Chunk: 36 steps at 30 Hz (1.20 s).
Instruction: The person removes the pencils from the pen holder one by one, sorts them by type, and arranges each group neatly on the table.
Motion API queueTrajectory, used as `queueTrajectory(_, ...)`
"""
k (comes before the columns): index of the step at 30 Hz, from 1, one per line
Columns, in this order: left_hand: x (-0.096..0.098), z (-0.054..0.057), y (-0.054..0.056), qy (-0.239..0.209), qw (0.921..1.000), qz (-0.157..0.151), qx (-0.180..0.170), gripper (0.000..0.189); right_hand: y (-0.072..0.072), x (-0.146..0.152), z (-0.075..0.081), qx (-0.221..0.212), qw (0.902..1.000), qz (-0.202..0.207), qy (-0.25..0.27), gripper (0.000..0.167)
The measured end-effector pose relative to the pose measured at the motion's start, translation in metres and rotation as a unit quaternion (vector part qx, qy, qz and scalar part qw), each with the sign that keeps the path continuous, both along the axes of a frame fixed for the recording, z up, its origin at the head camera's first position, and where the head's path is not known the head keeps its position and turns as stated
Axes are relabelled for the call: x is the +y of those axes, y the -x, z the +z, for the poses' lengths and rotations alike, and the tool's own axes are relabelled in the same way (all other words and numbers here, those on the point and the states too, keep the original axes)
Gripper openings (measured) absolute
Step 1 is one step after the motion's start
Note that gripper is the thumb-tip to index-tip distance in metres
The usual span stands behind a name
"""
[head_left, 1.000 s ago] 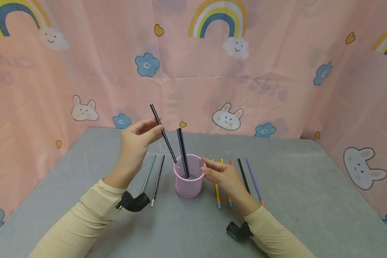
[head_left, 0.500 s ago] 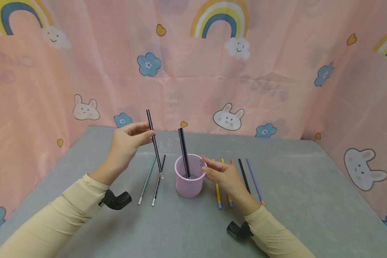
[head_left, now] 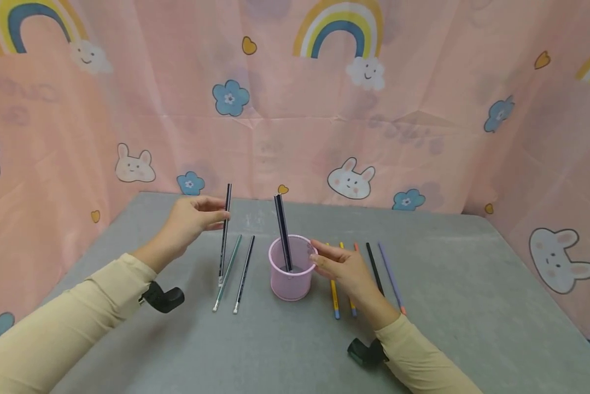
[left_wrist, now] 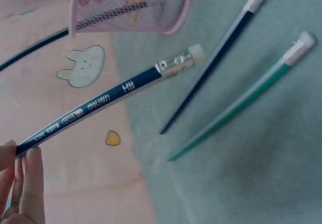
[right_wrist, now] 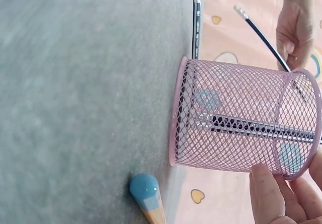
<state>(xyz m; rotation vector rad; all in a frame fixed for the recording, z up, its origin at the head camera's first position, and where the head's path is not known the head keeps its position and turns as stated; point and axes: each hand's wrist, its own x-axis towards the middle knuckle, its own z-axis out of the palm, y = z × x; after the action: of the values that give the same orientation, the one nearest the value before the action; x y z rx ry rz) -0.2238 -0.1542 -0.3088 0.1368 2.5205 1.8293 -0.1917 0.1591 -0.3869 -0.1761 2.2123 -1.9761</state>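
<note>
My left hand pinches a dark blue pencil near its upper end, eraser end down. In the left wrist view this pencil hangs above the table, with "HB" printed beside its metal band. A teal pencil and another dark blue pencil lie on the table between that hand and the cup. My right hand holds the rim of a pink mesh pen cup from the right. Inside the cup, dark pencils lean against the back-left rim.
Right of the cup lie two yellow pencils with blue ends, an orange-tipped one, a black one and a purple one, some partly behind the right hand. A pink printed cloth hangs behind the grey table.
My left hand has moved left and lower, carrying the pencil from over the cup's rim to beside the teal pencil. The right hand stays on the cup.
</note>
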Motion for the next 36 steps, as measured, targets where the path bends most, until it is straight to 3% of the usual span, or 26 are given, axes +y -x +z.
queueTrajectory(5, -0.004, -0.009, 0.005, 0.064, 0.9971, -0.002, -0.042, 0.04, 0.001, 0.0, -0.001, 0.001, 1.0, 0.002, -0.001, 0.047)
queueTrajectory(10, -0.007, -0.023, 0.012, 0.091, 0.9931, -0.009, -0.073, 0.04, 0.001, 0.001, -0.001, 0.0, 1.0, 0.001, -0.003, 0.047)
queueTrajectory(20, -0.011, -0.037, 0.018, 0.117, 0.9872, -0.009, -0.108, 0.039, 0.001, 0.0, 0.0, 0.004, 1.0, 0.008, 0.0, 0.047)
queueTrajectory(36, -0.014, -0.061, 0.031, 0.153, 0.9761, 0.036, -0.15, 0.025, 0.001, -0.001, 0.0, -0.003, 1.0, 0.004, 0.004, 0.047)
